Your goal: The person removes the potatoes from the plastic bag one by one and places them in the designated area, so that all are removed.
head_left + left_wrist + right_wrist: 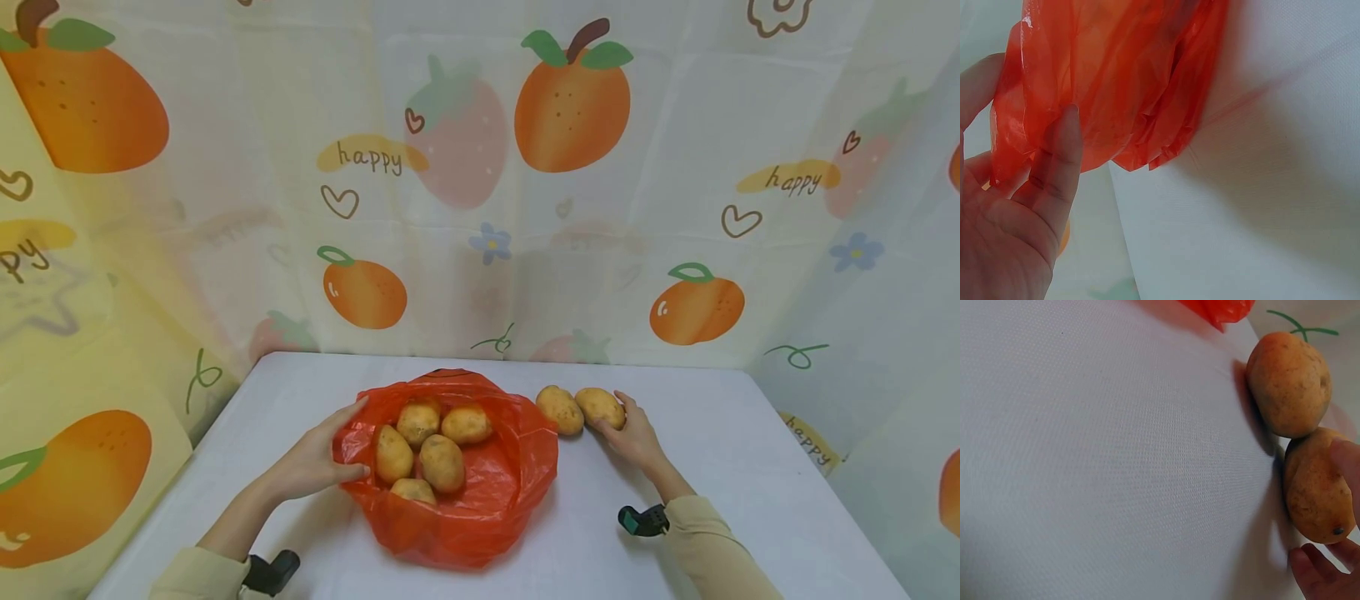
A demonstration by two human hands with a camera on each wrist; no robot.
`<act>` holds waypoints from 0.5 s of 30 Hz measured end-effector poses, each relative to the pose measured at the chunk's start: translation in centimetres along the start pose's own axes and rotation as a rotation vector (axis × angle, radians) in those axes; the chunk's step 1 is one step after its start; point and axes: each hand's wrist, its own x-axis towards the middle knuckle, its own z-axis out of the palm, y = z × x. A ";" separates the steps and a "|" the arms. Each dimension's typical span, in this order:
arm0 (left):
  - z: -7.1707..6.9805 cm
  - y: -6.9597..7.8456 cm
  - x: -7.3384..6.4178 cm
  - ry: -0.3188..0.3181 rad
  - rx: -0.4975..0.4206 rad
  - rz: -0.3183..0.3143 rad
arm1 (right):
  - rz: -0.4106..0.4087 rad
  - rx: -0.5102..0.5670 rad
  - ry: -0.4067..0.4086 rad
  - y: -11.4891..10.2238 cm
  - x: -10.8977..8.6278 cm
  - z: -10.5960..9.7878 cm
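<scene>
A red plastic bag (pixel 498 508) stands with its mouth wide open on the table, several potatoes (pixel 442 463) lying inside. My left hand (pixel 315 458) holds the bag's left side, thumb and fingers spread along the rim; the left wrist view shows the fingers against the thin red plastic (pixel 1122 81). To the right of the bag, my right hand (pixel 633 433) grips a potato (pixel 598 407) between thumb and fingers. That potato (pixel 1316 490) touches a second loose potato (pixel 1289 384), which lies between it and the bag.
The white table (pixel 750 500) runs back to a hanging cloth (pixel 480 292) printed with fruit, hearts and words. More of this cloth hangs at the left and right sides. Black devices (pixel 643 521) are strapped to both wrists.
</scene>
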 end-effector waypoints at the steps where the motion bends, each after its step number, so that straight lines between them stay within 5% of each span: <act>1: 0.0 0.0 0.0 0.001 0.004 0.006 | 0.001 0.000 -0.002 0.0 0.0 0.0; 7: 0.0 0.0 0.0 0.002 0.004 0.014 | -0.016 -0.010 -0.005 0.0 0.0 -0.1; 15: 0.0 0.0 0.1 -0.005 -0.017 -0.014 | -0.159 -0.025 0.041 -1.4 -0.1 -0.8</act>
